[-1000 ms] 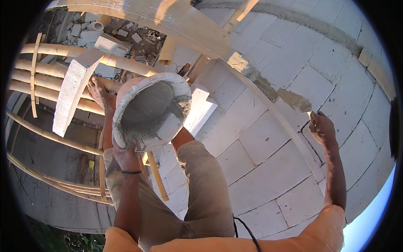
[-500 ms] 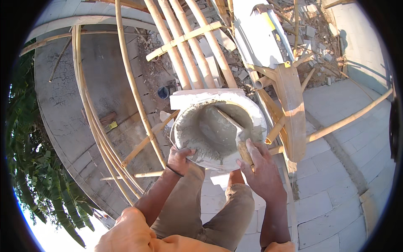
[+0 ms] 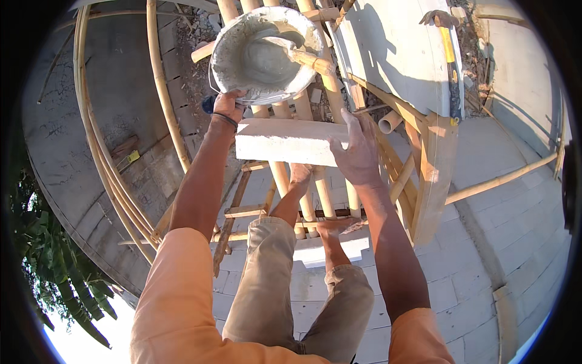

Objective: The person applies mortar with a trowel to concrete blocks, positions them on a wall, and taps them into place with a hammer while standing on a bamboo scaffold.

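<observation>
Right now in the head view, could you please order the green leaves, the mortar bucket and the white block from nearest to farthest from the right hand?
From the right hand:
1. White block: right at it, leftward.
2. Mortar bucket: beyond the block, upper left.
3. Green leaves: far lower left.

Wide fisheye, head-worn, left one of a side-by-side pair. Looks steeply down over the wearer's own front, upright, unmirrored. Sleeves nearest the lens, at 5 and 7 o'clock; trousers at 6. Block just above centre, bucket beyond, near 12. Round field reaches foliage at 8, bamboo pole at 3, both farther off.
</observation>
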The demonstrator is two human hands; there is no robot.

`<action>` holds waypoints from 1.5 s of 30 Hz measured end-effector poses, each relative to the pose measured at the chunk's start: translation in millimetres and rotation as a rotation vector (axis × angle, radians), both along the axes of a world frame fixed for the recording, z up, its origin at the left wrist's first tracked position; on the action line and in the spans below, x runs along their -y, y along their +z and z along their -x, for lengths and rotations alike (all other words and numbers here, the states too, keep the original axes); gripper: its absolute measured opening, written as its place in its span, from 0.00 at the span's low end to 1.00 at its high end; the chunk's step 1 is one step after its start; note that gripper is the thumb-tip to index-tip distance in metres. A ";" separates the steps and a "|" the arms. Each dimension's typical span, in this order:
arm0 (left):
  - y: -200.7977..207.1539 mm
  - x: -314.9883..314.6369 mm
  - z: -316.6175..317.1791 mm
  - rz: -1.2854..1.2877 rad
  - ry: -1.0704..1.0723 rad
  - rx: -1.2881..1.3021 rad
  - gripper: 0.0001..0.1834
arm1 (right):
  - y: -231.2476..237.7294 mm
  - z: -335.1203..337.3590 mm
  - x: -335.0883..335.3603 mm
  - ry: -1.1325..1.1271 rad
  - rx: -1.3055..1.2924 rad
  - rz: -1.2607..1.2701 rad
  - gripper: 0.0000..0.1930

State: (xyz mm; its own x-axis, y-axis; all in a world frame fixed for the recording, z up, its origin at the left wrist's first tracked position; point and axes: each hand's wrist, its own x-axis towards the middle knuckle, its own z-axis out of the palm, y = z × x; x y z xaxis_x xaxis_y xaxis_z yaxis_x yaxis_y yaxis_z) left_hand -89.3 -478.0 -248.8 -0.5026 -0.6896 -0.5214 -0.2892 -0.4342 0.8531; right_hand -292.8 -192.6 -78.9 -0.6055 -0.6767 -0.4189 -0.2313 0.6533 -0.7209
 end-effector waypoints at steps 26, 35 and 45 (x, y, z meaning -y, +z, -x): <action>130.7 -124.3 -3.2 1.048 -1.623 0.568 0.54 | -53.9 -82.3 -19.5 0.473 -0.312 -0.216 0.30; 347.5 -248.6 110.1 1.026 -1.783 -0.025 0.52 | 170.6 -53.5 -226.1 0.217 -0.261 -0.219 0.37; 476.9 -569.4 303.4 1.283 -1.991 -0.708 0.48 | 326.9 16.9 -540.6 -0.176 -0.412 -0.573 0.46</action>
